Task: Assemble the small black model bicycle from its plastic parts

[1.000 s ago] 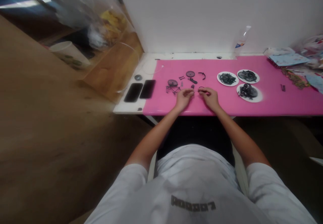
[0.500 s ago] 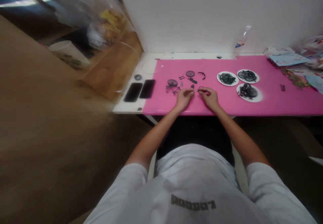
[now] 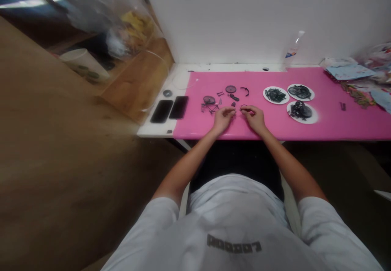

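My left hand [image 3: 224, 117] and my right hand [image 3: 254, 117] rest near the front of the pink mat, thumbs and fingers pinched, a small gap apart. A thin dark curved part [image 3: 244, 106] shows at the fingertips of my right hand. What my left hand pinches is too small to make out. Just beyond lies a small dark piece [image 3: 233, 104]. To the left sits a miniature bicycle frame with one wheel [image 3: 209, 100]. Behind my hands lie a loose wheel [image 3: 230, 89], a dark elongated part [image 3: 234, 98] and a black curved part [image 3: 245, 91].
Three white plates with dark parts stand to the right, the nearest plate [image 3: 312, 118] among them. Two phones [image 3: 179, 107] lie at the left on the white table edge [image 3: 143, 131]. A clear bottle [image 3: 293, 51] stands at the back; papers [image 3: 350, 72] and bags are far right.
My hands keep almost the same place and pinch. The thin light line between the fingertips shows less clearly now. The parts on the mat have not moved.
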Demonstrator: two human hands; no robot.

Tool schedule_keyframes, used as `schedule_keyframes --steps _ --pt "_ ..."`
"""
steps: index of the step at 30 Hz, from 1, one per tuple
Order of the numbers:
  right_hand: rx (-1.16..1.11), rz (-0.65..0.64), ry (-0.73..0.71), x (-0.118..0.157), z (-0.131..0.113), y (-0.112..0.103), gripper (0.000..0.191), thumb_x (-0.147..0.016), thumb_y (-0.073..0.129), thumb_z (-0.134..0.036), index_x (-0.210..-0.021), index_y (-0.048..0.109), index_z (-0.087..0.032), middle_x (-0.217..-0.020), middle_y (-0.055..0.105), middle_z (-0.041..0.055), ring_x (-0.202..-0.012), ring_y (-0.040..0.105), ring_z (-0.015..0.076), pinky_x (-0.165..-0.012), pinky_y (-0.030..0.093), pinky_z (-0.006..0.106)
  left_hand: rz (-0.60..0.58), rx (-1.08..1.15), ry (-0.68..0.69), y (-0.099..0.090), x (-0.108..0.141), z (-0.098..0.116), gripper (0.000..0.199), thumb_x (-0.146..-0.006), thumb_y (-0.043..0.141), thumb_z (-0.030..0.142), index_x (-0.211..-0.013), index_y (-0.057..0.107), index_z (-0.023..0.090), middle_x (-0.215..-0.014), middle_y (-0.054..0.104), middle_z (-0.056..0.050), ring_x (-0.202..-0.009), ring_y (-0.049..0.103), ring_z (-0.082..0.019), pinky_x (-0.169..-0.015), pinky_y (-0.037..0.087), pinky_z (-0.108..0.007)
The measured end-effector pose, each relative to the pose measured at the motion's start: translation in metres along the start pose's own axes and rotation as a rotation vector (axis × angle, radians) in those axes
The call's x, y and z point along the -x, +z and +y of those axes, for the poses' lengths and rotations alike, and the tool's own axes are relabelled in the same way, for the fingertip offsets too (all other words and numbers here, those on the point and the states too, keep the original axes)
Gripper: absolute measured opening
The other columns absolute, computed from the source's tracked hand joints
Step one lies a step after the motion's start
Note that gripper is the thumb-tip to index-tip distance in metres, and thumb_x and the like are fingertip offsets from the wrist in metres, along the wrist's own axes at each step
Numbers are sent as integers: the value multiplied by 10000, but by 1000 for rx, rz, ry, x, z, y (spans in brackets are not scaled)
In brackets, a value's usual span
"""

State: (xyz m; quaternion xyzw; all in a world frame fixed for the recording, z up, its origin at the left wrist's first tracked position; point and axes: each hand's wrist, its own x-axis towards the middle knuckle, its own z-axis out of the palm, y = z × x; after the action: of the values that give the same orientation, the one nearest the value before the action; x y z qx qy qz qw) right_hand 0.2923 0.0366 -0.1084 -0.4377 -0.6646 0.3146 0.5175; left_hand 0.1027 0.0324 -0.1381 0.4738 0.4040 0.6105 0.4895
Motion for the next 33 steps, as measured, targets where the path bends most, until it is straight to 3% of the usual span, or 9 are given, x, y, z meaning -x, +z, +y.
schedule_keyframes --steps 12,22,33 --pt "-10 13 -32 1 -2 -1 210 -929 771 -402 -1039 874 -255 -1126 845 88 -1086 771 270 -804 588 366 -7 13 11 0 0 1 302 -844 892 334 -1052 790 139 -959 813 -90 -791 754 -175 -786 609 -310" --pt "-26 -3 -31 2 -4 -1 194 -926 781 -391 -1029 875 -256 -1107 850 87 -1099 777 285 -903 610 412 -4 6 -5 2 1 4 264 -858 881 302 -1042 783 140 -934 805 -83 -779 745 -161 -759 595 -285" --pt "-3 17 0 1 -5 0 228 -918 770 -414 -1037 868 -246 -1125 851 87 -1087 774 271 -877 600 392 18 21 -28 3 1 6 261 -853 882 283 -1047 778 142 -977 817 -97 -807 758 -166 -800 618 -297"
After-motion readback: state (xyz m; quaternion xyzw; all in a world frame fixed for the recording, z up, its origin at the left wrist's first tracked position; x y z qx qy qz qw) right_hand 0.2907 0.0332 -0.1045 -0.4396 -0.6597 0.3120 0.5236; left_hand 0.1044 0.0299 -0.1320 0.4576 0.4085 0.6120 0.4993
